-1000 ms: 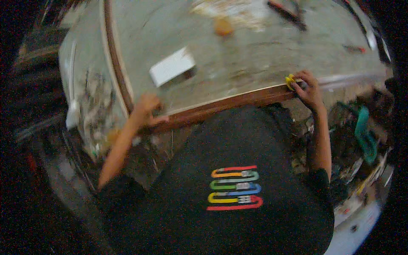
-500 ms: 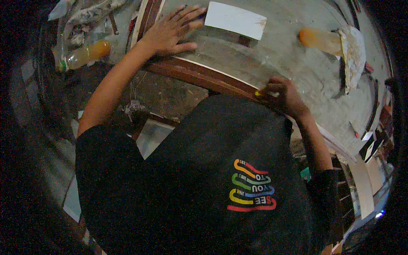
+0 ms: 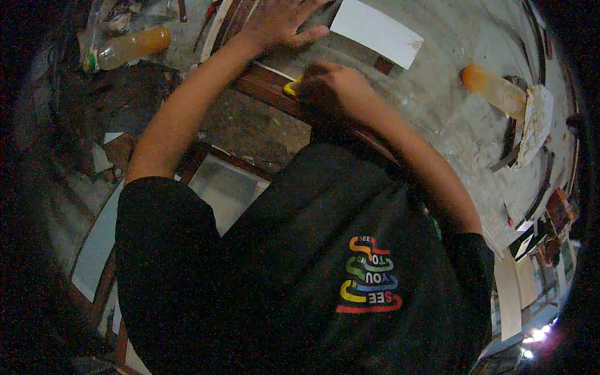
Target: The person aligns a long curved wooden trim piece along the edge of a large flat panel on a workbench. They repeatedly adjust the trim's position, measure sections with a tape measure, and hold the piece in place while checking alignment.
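My left hand [image 3: 284, 24] lies spread at the upper left of a large grey panel, near its brown frame edge [image 3: 262, 85], with part of the fingers cut off by the picture's top. Bent in a closed grip, my right hand [image 3: 337, 87] is at the frame's near edge, just below the left one. A small yellow thing [image 3: 291, 87] pokes out from its fingers; motion blur hides what kind it is. Beyond the hands, a white rectangular piece [image 3: 375, 32] rests on the panel [image 3: 447, 119].
An orange-tinted plastic bottle [image 3: 494, 92] lies at the right beside a worn whitish block [image 3: 535, 125]. Another such bottle [image 3: 134, 48] is at the far left. A framed pane [image 3: 225, 187] sits below the frame edge. Pale strips [image 3: 509, 294] stand at the lower right.
My right hand has slid left along the frame edge with the yellow thing, coming close to my left hand. The left hand appears higher and farther right; the whole view has shifted somewhat.
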